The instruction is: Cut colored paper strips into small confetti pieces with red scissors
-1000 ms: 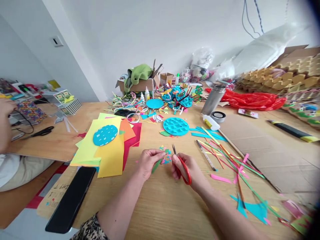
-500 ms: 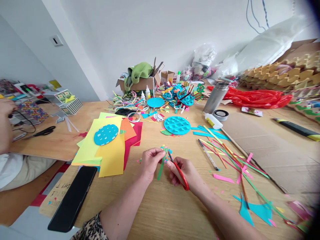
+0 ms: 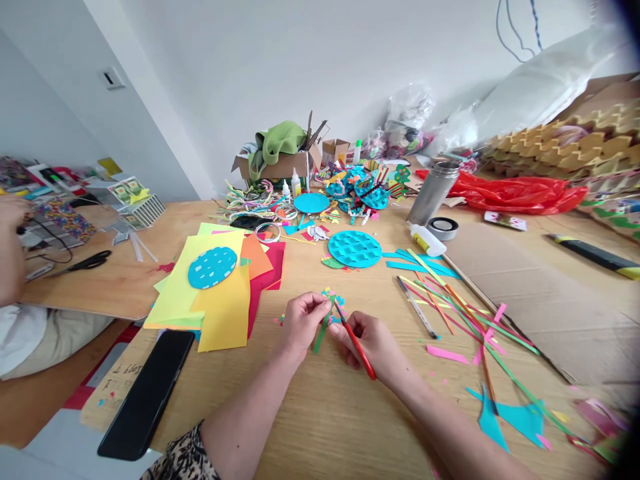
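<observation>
Between thumb and fingers, my left hand (image 3: pixel 303 325) pinches a narrow green paper strip (image 3: pixel 321 339) whose lower end hangs down. My right hand (image 3: pixel 367 340) grips red-handled scissors (image 3: pixel 358 348), with the blades pointing up and left beside the top of the strip. Small multicoloured paper bits (image 3: pixel 336 299) lie on the table just past my fingertips. Beyond them rests a blue paper disc with a raised pattern (image 3: pixel 355 249). A second blue disc with pale marks (image 3: pixel 213 267) lies on yellow paper sheets (image 3: pixel 225 320) to the left.
A black phone (image 3: pixel 147 393) lies at the front left. Right of my hands are a pen (image 3: pixel 417 308), loose paper strips (image 3: pixel 465 313), a glue bottle (image 3: pixel 427 240), a steel flask (image 3: pixel 433 193) and cardboard (image 3: pixel 530 293). Another person's arm (image 3: pixel 11 250) is at far left, near black scissors (image 3: pixel 90 262).
The scissors have turned slightly in my right hand, and their handles look closer together. My left hand still pinches the green strip in nearly the same place.
</observation>
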Demonstrator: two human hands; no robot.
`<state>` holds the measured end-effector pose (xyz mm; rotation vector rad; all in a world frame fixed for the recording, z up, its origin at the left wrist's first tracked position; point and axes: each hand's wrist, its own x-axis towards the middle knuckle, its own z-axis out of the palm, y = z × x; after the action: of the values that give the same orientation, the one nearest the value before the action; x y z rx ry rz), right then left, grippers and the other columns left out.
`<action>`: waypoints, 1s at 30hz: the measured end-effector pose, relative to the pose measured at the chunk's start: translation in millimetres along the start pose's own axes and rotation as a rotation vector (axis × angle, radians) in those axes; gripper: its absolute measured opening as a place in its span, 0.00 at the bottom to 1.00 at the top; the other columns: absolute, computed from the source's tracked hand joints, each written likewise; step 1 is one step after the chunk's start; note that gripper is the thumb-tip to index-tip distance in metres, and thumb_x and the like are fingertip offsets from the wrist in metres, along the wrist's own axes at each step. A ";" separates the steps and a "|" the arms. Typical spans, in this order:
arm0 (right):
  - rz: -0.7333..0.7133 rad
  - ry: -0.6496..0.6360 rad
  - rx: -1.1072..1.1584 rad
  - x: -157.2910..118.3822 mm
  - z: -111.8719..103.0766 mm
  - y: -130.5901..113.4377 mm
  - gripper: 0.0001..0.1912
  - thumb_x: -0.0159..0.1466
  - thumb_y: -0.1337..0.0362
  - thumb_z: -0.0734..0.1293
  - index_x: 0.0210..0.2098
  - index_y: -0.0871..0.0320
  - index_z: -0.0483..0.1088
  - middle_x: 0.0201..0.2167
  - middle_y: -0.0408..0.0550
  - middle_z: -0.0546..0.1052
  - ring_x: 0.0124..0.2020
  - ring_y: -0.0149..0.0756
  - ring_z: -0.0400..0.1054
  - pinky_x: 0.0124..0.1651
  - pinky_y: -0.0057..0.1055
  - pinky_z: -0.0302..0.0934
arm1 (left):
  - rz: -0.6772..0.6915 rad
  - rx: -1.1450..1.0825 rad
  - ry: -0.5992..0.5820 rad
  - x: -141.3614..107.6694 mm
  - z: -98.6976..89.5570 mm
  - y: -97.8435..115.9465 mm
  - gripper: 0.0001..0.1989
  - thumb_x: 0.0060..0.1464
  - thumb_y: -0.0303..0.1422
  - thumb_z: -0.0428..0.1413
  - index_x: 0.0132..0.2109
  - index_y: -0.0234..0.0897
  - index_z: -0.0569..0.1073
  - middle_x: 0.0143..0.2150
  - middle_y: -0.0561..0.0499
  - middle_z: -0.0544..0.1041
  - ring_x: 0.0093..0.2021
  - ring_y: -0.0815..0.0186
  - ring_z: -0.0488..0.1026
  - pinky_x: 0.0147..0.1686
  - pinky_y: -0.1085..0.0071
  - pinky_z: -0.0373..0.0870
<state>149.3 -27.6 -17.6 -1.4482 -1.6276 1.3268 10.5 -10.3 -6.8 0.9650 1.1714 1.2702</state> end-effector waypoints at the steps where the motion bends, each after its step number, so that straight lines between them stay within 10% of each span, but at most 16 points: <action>1: -0.027 0.044 -0.094 -0.4 -0.6 -0.4 0.21 0.56 0.46 0.64 0.21 0.56 0.57 0.13 0.40 0.68 0.13 0.29 0.62 0.17 0.24 0.49 | 0.000 -0.010 0.016 0.1 0.0 0.2 0.09 0.40 0.35 0.61 0.25 0.33 0.72 0.21 0.54 0.71 0.22 0.72 0.66 0.25 0.75 0.63; 9: -0.124 0.278 -0.783 -11.5 -10.9 -17.5 0.16 0.60 0.49 0.60 0.27 0.56 0.61 0.21 0.48 0.74 0.22 0.40 0.69 0.23 0.29 0.48 | 0.023 -0.104 0.099 2.6 -3.3 3.8 0.08 0.43 0.34 0.60 0.28 0.34 0.71 0.24 0.51 0.75 0.22 0.70 0.68 0.26 0.74 0.64; 19: -0.250 0.390 -1.053 -20.1 -15.0 -16.1 0.07 0.61 0.60 0.63 0.33 0.57 0.63 0.30 0.51 0.75 0.34 0.42 0.71 0.30 0.30 0.54 | 0.465 0.344 -0.053 -20.9 -0.7 18.9 0.05 0.53 0.34 0.53 0.33 0.38 0.71 0.33 0.45 0.76 0.39 0.61 0.72 0.42 0.68 0.65; 24: -0.099 0.380 -0.839 -12.2 -19.6 -15.6 0.12 0.61 0.54 0.61 0.29 0.57 0.62 0.25 0.51 0.75 0.27 0.42 0.71 0.25 0.30 0.53 | 0.407 0.304 -0.055 -17.4 0.4 12.5 0.07 0.52 0.35 0.54 0.30 0.36 0.72 0.29 0.47 0.75 0.33 0.64 0.72 0.39 0.69 0.66; 30: 0.101 -0.107 0.100 -6.4 -16.6 -17.2 0.22 0.56 0.44 0.63 0.22 0.55 0.57 0.14 0.39 0.69 0.14 0.30 0.64 0.17 0.25 0.57 | 0.128 0.068 -0.034 -4.2 0.9 3.3 0.09 0.47 0.36 0.58 0.29 0.34 0.72 0.23 0.51 0.74 0.25 0.69 0.70 0.29 0.72 0.66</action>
<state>159.3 -27.4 5.0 -1.4375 -1.5477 1.5436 11.0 -14.1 -3.0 1.1233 1.1475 1.3163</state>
